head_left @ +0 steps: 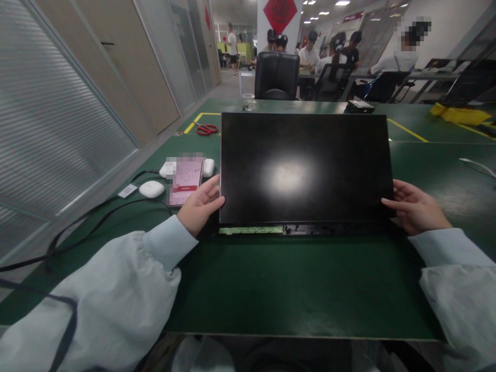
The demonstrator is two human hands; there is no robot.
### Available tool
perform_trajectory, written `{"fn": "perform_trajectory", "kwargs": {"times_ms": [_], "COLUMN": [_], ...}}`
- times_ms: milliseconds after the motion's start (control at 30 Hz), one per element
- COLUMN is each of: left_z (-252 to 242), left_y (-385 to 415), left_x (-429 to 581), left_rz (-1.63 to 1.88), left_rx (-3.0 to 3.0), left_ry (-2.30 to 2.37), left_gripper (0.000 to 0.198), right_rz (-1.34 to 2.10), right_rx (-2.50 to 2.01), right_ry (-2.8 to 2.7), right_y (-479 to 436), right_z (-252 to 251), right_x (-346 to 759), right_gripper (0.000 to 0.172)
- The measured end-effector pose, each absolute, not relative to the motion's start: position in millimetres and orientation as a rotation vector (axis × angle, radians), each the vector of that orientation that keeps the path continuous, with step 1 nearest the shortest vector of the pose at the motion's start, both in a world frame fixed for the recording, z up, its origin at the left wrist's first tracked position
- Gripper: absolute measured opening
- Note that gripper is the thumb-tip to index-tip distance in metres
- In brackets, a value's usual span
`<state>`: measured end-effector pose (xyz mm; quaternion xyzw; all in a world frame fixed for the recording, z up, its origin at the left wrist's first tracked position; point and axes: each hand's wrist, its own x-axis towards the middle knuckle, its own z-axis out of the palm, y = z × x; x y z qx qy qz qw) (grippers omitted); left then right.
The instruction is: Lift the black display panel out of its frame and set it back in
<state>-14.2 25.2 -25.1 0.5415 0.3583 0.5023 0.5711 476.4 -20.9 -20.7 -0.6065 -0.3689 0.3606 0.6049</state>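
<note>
A black display panel [325,150] is tilted up over the green table, its glossy face toward me with a bright reflection in the middle. My left hand [200,203] grips its left edge, thumb on the front and fingers behind. At the opposite edge, my right hand [416,206] holds the panel the same way. Below the panel's lower edge shows a green circuit board strip [251,230], with a dark strip continuing to its right. Whatever lies behind the panel is hidden. A phone [186,181] with a lit screen is close to my left hand.
Left of the phone are a white rounded case [152,189] and a black strap [93,209] with a white tag. Red-handled scissors [206,129] lie farther back. Right are a white cable [478,166] and a yellow item [459,113]. Behind the table [302,289] stands a black chair [276,75]; people sit beyond.
</note>
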Motion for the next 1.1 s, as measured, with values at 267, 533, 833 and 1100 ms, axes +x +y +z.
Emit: {"fn": "perform_trajectory", "kwargs": {"times_ms": [267, 533, 833, 1100], "left_z": [-26.4, -27.3, -25.3, -25.0], "left_y": [26.5, 26.4, 22.8, 22.6], "left_x": [-13.6, -15.8, -17.0, -18.3], "left_rz": [1.2, 1.187, 1.149, 1.144], "left_rx": [1.275, 1.237, 1.272, 1.334], "left_ry": [0.869, 0.884, 0.889, 0.879], "left_gripper": [0.08, 0.076, 0.076, 0.073], "right_rz": [0.787, 0.796, 0.83, 0.802], "right_rx": [-1.341, -1.366, -1.464, -1.478], "right_ry": [-0.972, -0.895, -0.805, -0.803], "right_y": [-22.3, -21.7, -25.6, -30.1], "right_z": [-20.6, -21.2, -11.6, -10.9], "right_x": [473.7, 474.8, 468.3, 469.5], "right_gripper": [0.063, 0.057, 0.05, 0.046]}}
